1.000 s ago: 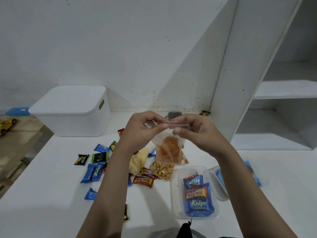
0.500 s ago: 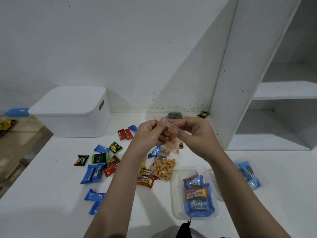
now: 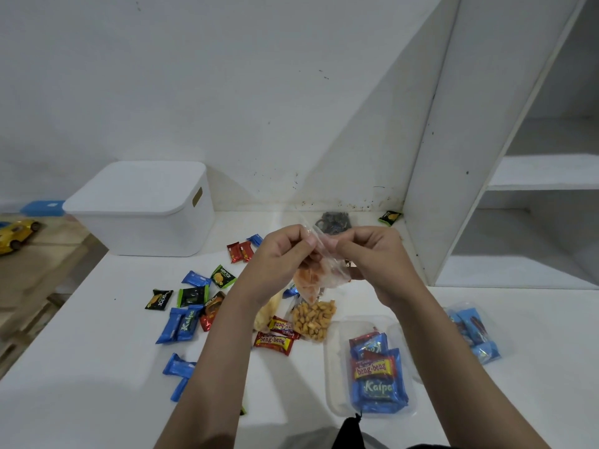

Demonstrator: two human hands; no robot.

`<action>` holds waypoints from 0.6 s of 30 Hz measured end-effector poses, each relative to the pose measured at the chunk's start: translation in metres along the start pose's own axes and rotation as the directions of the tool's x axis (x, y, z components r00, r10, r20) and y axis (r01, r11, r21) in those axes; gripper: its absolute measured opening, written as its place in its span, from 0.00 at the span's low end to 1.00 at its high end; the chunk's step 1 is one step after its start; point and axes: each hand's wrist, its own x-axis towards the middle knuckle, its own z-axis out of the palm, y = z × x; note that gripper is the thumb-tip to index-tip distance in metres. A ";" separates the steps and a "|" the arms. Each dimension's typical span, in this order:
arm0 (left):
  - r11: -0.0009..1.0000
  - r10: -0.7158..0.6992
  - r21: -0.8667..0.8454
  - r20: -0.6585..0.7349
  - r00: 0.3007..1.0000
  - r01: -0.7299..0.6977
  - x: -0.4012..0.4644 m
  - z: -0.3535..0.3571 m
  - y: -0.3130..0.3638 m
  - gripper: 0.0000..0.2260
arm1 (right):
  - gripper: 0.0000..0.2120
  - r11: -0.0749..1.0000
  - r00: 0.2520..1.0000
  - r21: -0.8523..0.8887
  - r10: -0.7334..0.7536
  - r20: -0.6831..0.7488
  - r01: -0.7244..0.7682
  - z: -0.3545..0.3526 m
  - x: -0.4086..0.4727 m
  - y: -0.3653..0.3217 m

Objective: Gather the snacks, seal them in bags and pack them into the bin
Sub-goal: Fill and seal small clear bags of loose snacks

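Note:
Both hands hold a clear zip bag of orange chips (image 3: 313, 277) in the air above the table. My left hand (image 3: 281, 254) pinches the bag's top strip at its left, and my right hand (image 3: 372, 254) pinches it at the right. Under them lie a clear bag of golden nuts (image 3: 313, 319) and red beng-beng bars (image 3: 274, 341). Blue Kalpa wafers (image 3: 181, 324) and dark Nextar packs (image 3: 191, 296) are scattered to the left. A sealed bag of mixed snacks (image 3: 376, 374) lies at front right. The white lidded bin (image 3: 142, 209) stands at back left.
Another sealed bag of blue wafers (image 3: 475, 333) lies at the right, partly behind my right forearm. A white shelf unit (image 3: 453, 157) rises at back right. A dark bag (image 3: 334, 222) and one green pack (image 3: 390, 217) sit by the wall. A yellow toy car (image 3: 16, 233) is far left.
Both hands have lowered slightly and drawn closer together along the bag's top strip; the orange chip bag now hangs tilted and bunched between them.

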 end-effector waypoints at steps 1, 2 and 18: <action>1.000 0.001 0.000 0.005 1.000 -0.001 0.002 0.001 -0.001 0.13 | 0.05 1.000 1.000 0.009 0.005 -0.011 -0.005 -0.001 0.000 0.000; 1.000 0.004 0.003 0.010 1.000 -0.004 0.004 0.002 -0.001 0.13 | 0.05 1.000 1.000 0.016 0.012 -0.017 -0.012 -0.003 0.000 -0.001; 0.894 -0.403 0.306 0.230 0.886 0.327 0.025 -0.005 -0.066 0.31 | 0.09 0.925 0.941 0.250 0.321 -0.110 -0.286 -0.038 0.030 0.018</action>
